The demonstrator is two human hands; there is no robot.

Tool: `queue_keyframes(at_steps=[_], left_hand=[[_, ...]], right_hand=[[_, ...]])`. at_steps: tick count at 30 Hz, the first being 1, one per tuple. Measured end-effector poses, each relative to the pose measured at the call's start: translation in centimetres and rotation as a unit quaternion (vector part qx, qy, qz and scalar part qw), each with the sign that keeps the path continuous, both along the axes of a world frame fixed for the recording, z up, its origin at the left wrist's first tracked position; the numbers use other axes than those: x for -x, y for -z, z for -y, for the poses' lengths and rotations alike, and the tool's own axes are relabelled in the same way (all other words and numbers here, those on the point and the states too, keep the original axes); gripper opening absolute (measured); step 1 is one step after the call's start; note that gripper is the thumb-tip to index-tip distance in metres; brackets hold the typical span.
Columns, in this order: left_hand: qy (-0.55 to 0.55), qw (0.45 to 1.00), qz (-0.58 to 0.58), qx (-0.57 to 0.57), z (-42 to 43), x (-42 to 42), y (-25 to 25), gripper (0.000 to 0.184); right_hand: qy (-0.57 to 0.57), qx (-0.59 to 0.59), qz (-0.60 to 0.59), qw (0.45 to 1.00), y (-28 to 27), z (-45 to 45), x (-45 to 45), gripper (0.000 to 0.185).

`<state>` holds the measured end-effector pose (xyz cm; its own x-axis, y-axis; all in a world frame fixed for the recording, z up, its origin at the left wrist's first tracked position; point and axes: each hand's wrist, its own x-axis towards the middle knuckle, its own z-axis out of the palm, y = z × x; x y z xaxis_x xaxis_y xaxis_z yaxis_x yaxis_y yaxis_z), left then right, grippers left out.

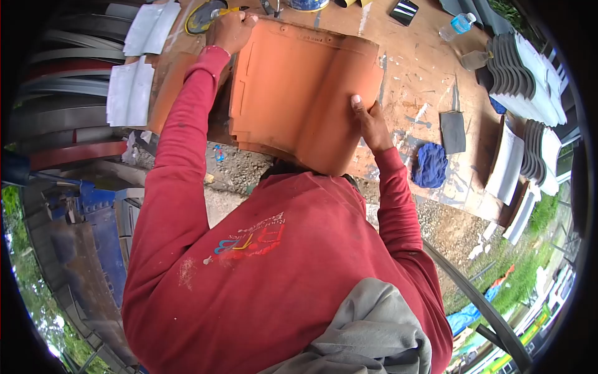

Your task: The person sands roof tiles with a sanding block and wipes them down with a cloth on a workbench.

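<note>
An orange curved roof tile (299, 87) lies tilted in front of me, its near edge reaching past the worktable's edge toward my chest. My right hand (372, 124) grips the tile's right side, thumb on top and fingers out of sight beneath. At the far left corner, my left hand (232, 32) is closed against the tile's edge; its fingertips are partly hidden. Just beyond that hand, a yellow-handled tool (229, 10) rests by a round dark lid with a yellow rim (199, 17). Another orange tile (171, 87) is partly covered by my left sleeve.
The paint-marked wooden table (408, 75) carries a blue cloth (430, 165), a dark grey sheet (453, 132), a phone (404, 11) and a water bottle (458, 27). Stacked grey tiles (511, 65) stand at right, white pieces (131, 92) at left. A tin (308, 4) sits at the back.
</note>
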<state>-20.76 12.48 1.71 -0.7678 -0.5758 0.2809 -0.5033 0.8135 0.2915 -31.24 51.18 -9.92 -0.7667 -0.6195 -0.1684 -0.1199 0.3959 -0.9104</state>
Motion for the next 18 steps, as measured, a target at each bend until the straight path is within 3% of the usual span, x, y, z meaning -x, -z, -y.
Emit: queue_keyframes(at_steps=[1, 3, 4, 5, 8, 10, 12, 13, 15, 17, 18], left_hand=[[0.012, 0.999, 0.023, -0.029, 0.6, -0.4, 0.9, 0.051], [0.015, 0.999, 0.044, -0.019, 1.5, -0.3, 2.6, 0.049], [0.021, 0.998, 0.061, 0.004, 1.8, -0.2, 2.6, 0.047], [0.017, 0.998, 0.063, 0.003, 1.9, -0.4, 2.6, 0.047], [0.012, 0.998, 0.051, -0.027, 0.4, -1.2, 0.6, 0.046], [0.017, 0.998, 0.002, -0.058, 1.3, -2.3, 2.5, 0.048], [0.001, 0.984, -0.08, -0.158, 1.4, -5.2, 5.0, 0.053], [-0.018, 0.967, -0.119, -0.224, 0.6, -7.1, 6.2, 0.055], [-0.046, 0.893, -0.222, -0.389, -0.5, -10.8, 13.9, 0.069], [-0.066, 0.862, -0.131, -0.486, -3.9, -15.0, 12.9, 0.076], [-0.061, 0.84, -0.155, -0.516, -5.4, -16.7, 15.7, 0.073]], right_hand=[[-0.002, -0.01, 0.0, 1.0, -2.0, 0.3, -0.4, 0.084], [-0.015, -0.174, -0.052, 0.983, -5.8, 0.8, -1.1, 0.084], [-0.033, -0.241, -0.241, 0.94, -5.7, 1.1, -1.0, 0.08], [-0.008, -0.208, -0.327, 0.922, -5.9, 1.0, -1.0, 0.076], [0.032, -0.194, -0.286, 0.938, -6.6, 1.5, -0.1, 0.073], [0.024, -0.14, -0.301, 0.943, -3.1, 0.3, 0.7, 0.071], [0.057, -0.052, -0.211, 0.974, 0.7, -0.3, 0.6, 0.067], [0.1, -0.018, -0.107, 0.989, 2.2, -0.4, 0.1, 0.064], [0.171, 0.066, 0.144, 0.972, 4.8, -1.2, -1.3, 0.058], [0.173, 0.052, 0.187, 0.966, 6.1, -1.7, -2.1, 0.059], [0.184, 0.075, 0.211, 0.957, 6.5, -1.7, -2.7, 0.06]])
